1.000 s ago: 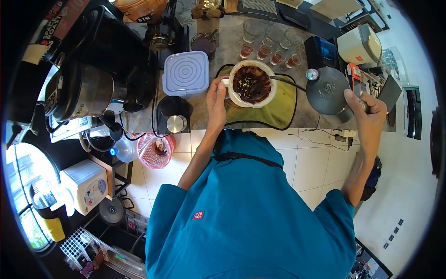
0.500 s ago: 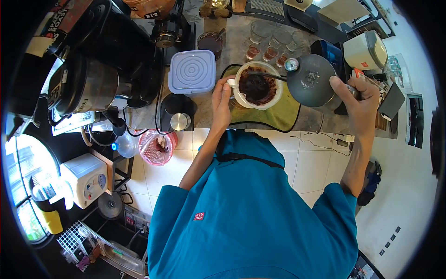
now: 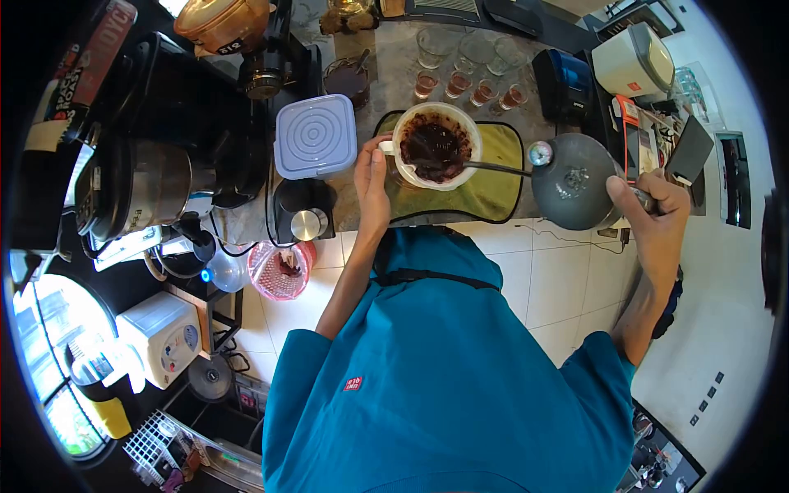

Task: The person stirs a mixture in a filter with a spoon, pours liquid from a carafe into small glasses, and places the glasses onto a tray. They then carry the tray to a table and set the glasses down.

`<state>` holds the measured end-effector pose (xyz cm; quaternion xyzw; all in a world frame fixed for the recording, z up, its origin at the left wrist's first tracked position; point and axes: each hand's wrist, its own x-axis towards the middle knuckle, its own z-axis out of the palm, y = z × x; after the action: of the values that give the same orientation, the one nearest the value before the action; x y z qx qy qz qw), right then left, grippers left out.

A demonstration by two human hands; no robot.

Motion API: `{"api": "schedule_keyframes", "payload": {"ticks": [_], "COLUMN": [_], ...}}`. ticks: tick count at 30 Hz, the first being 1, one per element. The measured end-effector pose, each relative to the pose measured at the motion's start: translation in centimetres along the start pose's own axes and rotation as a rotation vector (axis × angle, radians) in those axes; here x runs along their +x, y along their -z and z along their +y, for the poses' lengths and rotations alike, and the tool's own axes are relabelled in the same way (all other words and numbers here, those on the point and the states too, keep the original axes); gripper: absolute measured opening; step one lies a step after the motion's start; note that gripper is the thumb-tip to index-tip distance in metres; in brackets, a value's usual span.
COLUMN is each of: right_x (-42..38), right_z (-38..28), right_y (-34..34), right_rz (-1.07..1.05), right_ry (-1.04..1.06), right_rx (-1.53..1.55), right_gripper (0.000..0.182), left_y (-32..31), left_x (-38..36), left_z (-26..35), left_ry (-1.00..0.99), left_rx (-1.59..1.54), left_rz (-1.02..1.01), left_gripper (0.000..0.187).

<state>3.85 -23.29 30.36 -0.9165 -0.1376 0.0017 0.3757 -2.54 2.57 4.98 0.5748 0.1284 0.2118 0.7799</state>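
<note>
A white coffee dripper (image 3: pixel 470 135) with dark wet coffee grounds (image 3: pixel 436 148) in it stands near the counter's front edge, over a green cloth (image 3: pixel 497 193). My left hand (image 3: pixel 372 189) is closed at the dripper's handle, fingers pinched by it. In my right hand (image 3: pixel 653 218) is the handle of a dark grey gooseneck kettle (image 3: pixel 563 201), held to the right of the dripper. The kettle's thin spout reaches left over the rim, its tip above the grounds. A small round thermometer (image 3: pixel 540 153) sits on the kettle. What stands under the dripper is mostly hidden.
Behind the dripper are several small glasses of reddish-brown liquid (image 3: pixel 458 85) and larger clear glasses (image 3: pixel 471 53). A lidded blue-lilac container (image 3: pixel 316 135) and a dark jar with a spoon (image 3: pixel 347 82) stand left. A coffee machine (image 3: pixel 156 181) is farther left; a pink bin (image 3: pixel 283 271) is below.
The kettle has moved right and toward my body, its spout now crossing the dripper's near right side. My left hand stays at the dripper handle. The whole view has shifted slightly.
</note>
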Motion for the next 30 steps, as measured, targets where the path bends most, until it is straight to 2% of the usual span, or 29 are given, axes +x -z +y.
{"api": "schedule_keyframes", "payload": {"ticks": [6,10,16,21,28,30], "right_x": [1.0,2.5,4.3,4.8,3.5,3.1], "right_z": [0.9,0.9,0.3,-0.6,-1.3,-1.3], "right_y": [0.1,-0.6,-2.5,-3.3,-2.8,-2.2], "right_rz": [0.108,0.093,0.081,-0.016,-0.094,-0.145], "right_ry": [0.033,-0.003,0.115,0.272,0.217,0.262], "right_rx": [-0.04,-0.031,-0.03,0.038,0.064,-0.004], "right_gripper": [0.042,0.043,0.043,0.045,0.043,0.039], "left_y": [-0.1,-0.4,-0.5,-0.2,-0.6,-0.5], "left_x": [0.0,-0.1,0.0,0.2,1.2,1.2], "left_z": [-0.3,0.4,0.2,-0.5,-0.9,-1.3], "left_ry": [-0.025,-0.022,-0.031,-0.032,-0.117,-0.094], "left_rx": [0.002,0.023,0.024,0.003,-0.041,-0.039], "left_rz": [-0.004,-0.003,0.011,0.009,-0.025,-0.016], "left_gripper": [0.044,0.044,0.046,0.047,0.048,0.048]}}
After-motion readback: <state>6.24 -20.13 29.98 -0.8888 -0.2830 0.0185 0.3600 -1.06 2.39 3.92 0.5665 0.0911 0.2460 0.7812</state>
